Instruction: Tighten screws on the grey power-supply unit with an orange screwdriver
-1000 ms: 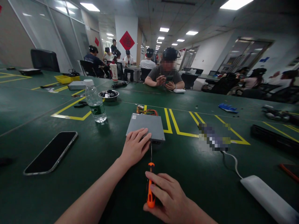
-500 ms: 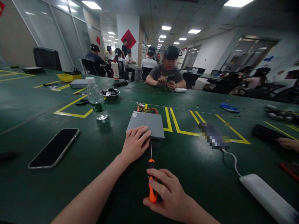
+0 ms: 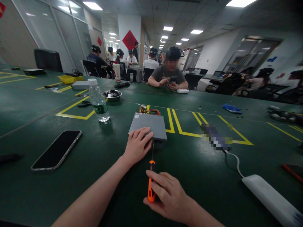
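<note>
Orange and black, the screwdriver (image 3: 151, 192) lies in the right hand (image 3: 165, 192) in the head view. That grip is loosely closed: bent fingers press along the handle's side, and the thumb braces near its butt end. The left hand (image 3: 138, 143) is unclenched, laid palm down with fingers slightly spread over the near left part of a grey metal box (image 3: 153, 123), so it touches without grasping. The box lies flat in front of the person, wires (image 3: 152, 111) bunched at its far side.

The shaft runs up to the box's near edge, just beside the left fingertips. Its tip is hidden there, and whether it sits in a screw cannot be told. Most of the right palm is out of sight, and pixels blur an item (image 3: 215, 137) on the right. A white bar (image 3: 267, 195), joined to a cable (image 3: 238, 162), runs off the right edge.

The table (image 3: 201, 176) is dark green, marked with yellow tape (image 3: 189, 134). A phone (image 3: 56, 149) lies on the left, with a bottle (image 3: 98, 104) upright beyond it and a metal bowl (image 3: 113, 100) behind. Across the table sits a co-worker (image 3: 165, 75); others sit farther back under ceiling lights (image 3: 196, 32).
</note>
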Tool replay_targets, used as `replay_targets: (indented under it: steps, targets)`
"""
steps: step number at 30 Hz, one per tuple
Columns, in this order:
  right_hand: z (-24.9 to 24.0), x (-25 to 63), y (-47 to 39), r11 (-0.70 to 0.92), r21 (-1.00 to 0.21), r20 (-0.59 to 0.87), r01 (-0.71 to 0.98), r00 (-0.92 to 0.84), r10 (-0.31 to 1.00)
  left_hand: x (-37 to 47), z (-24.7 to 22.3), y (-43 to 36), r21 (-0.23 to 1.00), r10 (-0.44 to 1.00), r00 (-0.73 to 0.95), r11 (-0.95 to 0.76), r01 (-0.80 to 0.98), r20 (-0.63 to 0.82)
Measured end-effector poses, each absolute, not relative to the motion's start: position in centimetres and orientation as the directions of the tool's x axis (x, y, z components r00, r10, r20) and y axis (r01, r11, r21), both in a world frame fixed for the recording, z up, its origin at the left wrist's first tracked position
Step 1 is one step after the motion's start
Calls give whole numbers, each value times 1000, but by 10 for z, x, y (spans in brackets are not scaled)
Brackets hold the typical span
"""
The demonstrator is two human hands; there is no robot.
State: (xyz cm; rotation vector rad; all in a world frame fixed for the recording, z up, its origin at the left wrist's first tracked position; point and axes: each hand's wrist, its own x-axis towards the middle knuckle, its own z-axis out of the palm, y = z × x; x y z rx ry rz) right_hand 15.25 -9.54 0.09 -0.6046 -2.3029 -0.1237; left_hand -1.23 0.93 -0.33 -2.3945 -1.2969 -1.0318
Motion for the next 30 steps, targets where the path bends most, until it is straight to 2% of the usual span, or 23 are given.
replay_targets:
  steps: [6, 10, 13, 15, 18, 21, 25, 27, 30]
  targets:
    - [10, 151, -97, 871, -73, 541, 485, -715, 443, -12, -2, 9, 125, 640, 365, -588, 799, 676]
    - [1, 153, -95, 889, -63, 648, 454, -658, 382, -12, -2, 9, 137, 642, 356, -587, 798, 679]
    - [-3, 154, -95, 880, -127, 662, 457, -621, 419, -12, -2, 8, 138, 642, 354, -586, 798, 680]
    - [0, 153, -96, 869, -140, 597, 475, -660, 457, -12, -2, 8, 135, 642, 354, -584, 800, 680]
    - [6, 152, -97, 861, -85, 491, 502, -731, 475, -12, -2, 8, 134, 643, 356, -584, 800, 678]
    - [7, 151, -95, 878, -32, 553, 477, -723, 413, -11, -2, 8, 135, 643, 354, -584, 800, 679]
    - [0, 153, -93, 894, -27, 684, 447, -644, 343, -11, -2, 8, 131, 639, 353, -583, 802, 683]
    - [-2, 153, -93, 880, -46, 682, 472, -629, 373, -11, -2, 8, 128, 637, 353, -583, 802, 685]
    - [1, 152, -96, 870, -46, 594, 492, -686, 420, -11, -2, 8, 127, 637, 353, -582, 803, 685]
